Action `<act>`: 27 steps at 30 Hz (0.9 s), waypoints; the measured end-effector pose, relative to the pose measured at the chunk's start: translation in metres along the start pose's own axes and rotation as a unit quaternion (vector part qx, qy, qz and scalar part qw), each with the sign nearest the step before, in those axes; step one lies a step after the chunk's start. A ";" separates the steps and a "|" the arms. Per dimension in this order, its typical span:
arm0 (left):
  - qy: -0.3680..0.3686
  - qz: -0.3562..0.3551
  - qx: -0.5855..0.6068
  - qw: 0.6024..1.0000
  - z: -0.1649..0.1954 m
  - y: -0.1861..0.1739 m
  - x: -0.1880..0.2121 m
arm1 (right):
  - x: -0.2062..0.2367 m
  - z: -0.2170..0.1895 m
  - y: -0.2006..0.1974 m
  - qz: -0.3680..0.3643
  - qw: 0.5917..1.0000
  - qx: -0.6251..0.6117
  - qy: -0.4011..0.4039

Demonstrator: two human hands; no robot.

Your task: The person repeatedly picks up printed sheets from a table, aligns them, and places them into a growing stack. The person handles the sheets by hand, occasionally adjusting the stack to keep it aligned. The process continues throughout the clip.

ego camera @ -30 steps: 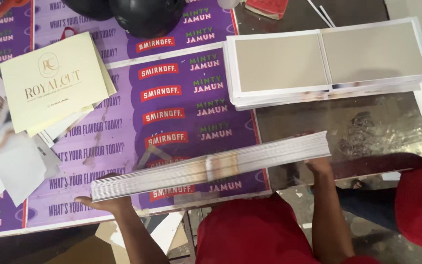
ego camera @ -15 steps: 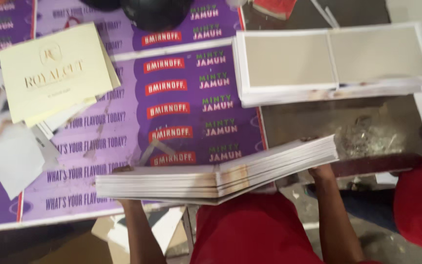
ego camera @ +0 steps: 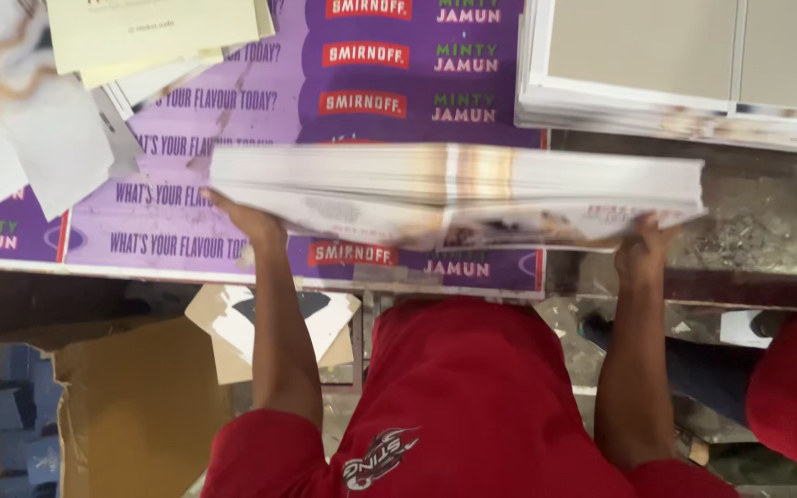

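From the head view, a thick stack of sheets (ego camera: pixel 454 194) is held lifted above the near edge of the counter (ego camera: pixel 767 221), its long side running left to right and its edges blurred. The left hand (ego camera: pixel 249 224) grips the stack's left end from beneath, fingers wrapped under the bottom sheets; the right hand (ego camera: pixel 643 247) pinches the right end the same way, thumb side hidden by the paper. Both hands are closed on the stack, set well apart. Under it lies a purple printed poster (ego camera: pixel 232 166) covering the counter, with loose cream and white papers (ego camera: pixel 66 101) at the far left and a second, larger pile of grey-faced sheets (ego camera: pixel 684 74) at the far right. Below the counter edge sit a brown carton (ego camera: pixel 131 406) and some scrap card. The risk, as I judge it, is in the grip: the stack is held only at its ends, so the middle could sag and the lower sheets, already drooping, could slide out and fan across the poster or fall into the carton.
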State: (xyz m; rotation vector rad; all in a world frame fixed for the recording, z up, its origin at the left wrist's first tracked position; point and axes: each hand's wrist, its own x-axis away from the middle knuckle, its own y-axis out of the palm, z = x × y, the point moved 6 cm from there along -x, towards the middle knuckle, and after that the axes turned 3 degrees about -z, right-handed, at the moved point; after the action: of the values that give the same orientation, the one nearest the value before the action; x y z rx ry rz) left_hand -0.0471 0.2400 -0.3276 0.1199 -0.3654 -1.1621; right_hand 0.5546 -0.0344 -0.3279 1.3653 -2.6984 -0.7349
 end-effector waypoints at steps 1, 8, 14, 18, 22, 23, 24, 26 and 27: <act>-0.027 0.014 -0.022 0.999 0.001 -0.001 0.000 | 0.000 -0.001 0.005 -0.001 1.000 -0.004 0.001; 0.037 -0.009 0.098 0.994 0.021 -0.029 -0.003 | 0.015 -0.003 0.013 -0.074 0.996 -0.035 0.042; 0.034 -0.027 0.017 0.999 0.002 -0.046 0.013 | 0.020 0.012 -0.004 -0.055 0.993 0.023 0.102; 0.037 -0.031 0.028 0.998 -0.012 -0.058 0.008 | 0.026 0.017 0.011 -0.105 0.991 0.024 0.080; 0.051 -0.033 0.053 0.997 -0.025 -0.080 -0.001 | 0.041 0.020 0.015 -0.102 0.990 0.046 0.082; 0.029 -0.034 0.018 0.999 -0.031 -0.088 -0.001 | 0.044 0.021 0.014 -0.107 0.989 0.064 0.082; 0.006 -0.036 -0.018 0.999 -0.036 -0.096 -0.001 | 0.048 0.024 0.012 -0.112 0.987 0.083 0.081; 0.035 -0.107 -0.080 0.990 -0.036 -0.104 -0.003 | 0.053 0.034 0.011 -0.130 0.982 0.099 0.092; 0.081 -0.173 -0.107 0.976 -0.031 -0.104 -0.001 | 0.055 0.040 0.010 -0.134 0.980 0.108 0.097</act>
State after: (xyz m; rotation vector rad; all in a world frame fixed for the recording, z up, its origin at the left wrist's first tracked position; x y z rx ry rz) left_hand -0.1273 0.1965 -0.3861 0.0916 -0.0725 -1.5171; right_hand 0.5040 -0.0563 -0.3694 1.7701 -2.5299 -0.3005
